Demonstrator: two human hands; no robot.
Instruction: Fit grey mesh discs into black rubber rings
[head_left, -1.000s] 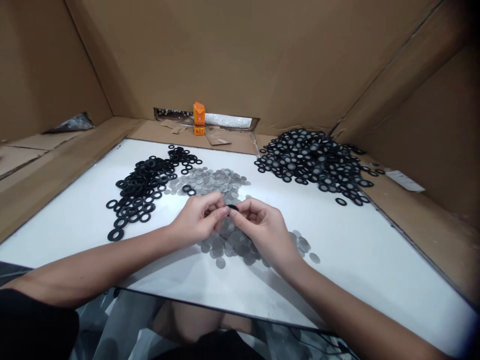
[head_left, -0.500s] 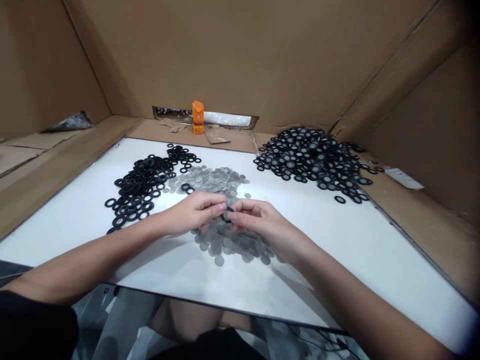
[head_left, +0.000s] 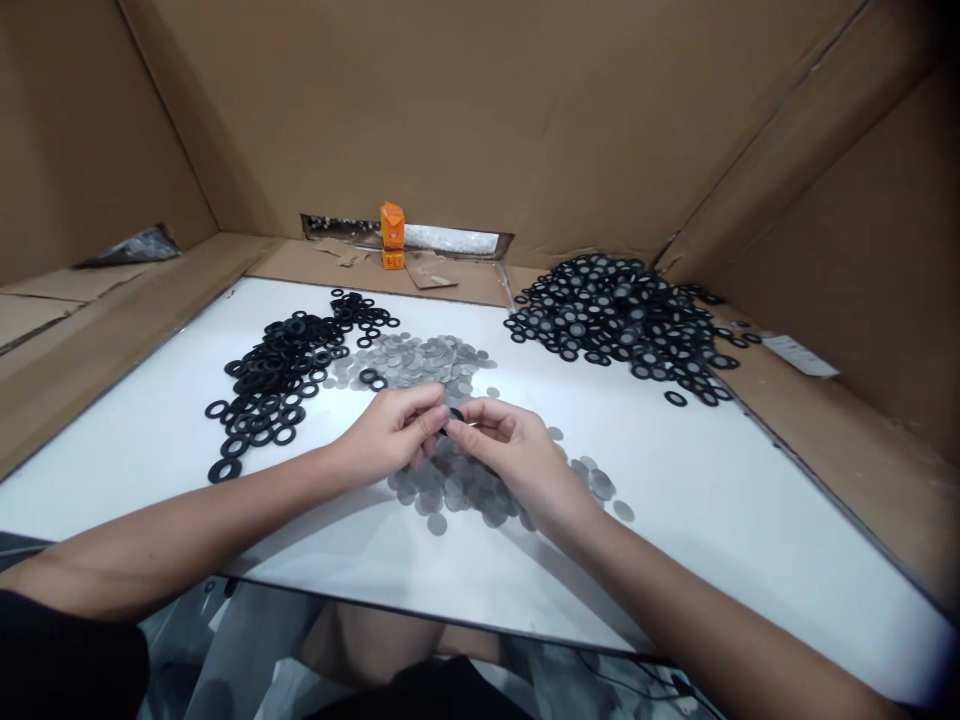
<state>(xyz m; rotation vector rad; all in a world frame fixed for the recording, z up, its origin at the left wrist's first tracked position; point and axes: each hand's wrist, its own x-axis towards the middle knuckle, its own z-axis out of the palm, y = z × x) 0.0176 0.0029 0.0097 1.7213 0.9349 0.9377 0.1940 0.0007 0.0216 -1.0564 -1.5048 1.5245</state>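
Between the fingertips of both hands is a black ring (head_left: 454,416), mostly hidden by the fingers. My left hand (head_left: 397,428) pinches its left side, and my right hand (head_left: 510,445) pinches its right side. Whether a disc sits inside the ring cannot be made out. Below and behind the hands, thin grey discs (head_left: 437,523) lie spread on the white table. Loose black rings (head_left: 261,372) form a heap to the left. At the back right is a large pile of black rings with grey centres (head_left: 637,315).
Cardboard walls (head_left: 465,110) enclose the white tabletop (head_left: 720,520) at the back and sides. A small orange box (head_left: 392,228) stands at the back edge. A white paper label (head_left: 799,356) lies on the right cardboard ledge.
The fingers have closed further over the ring, and less of it shows. My right hand has shifted slightly left, and more discs are visible to its right.
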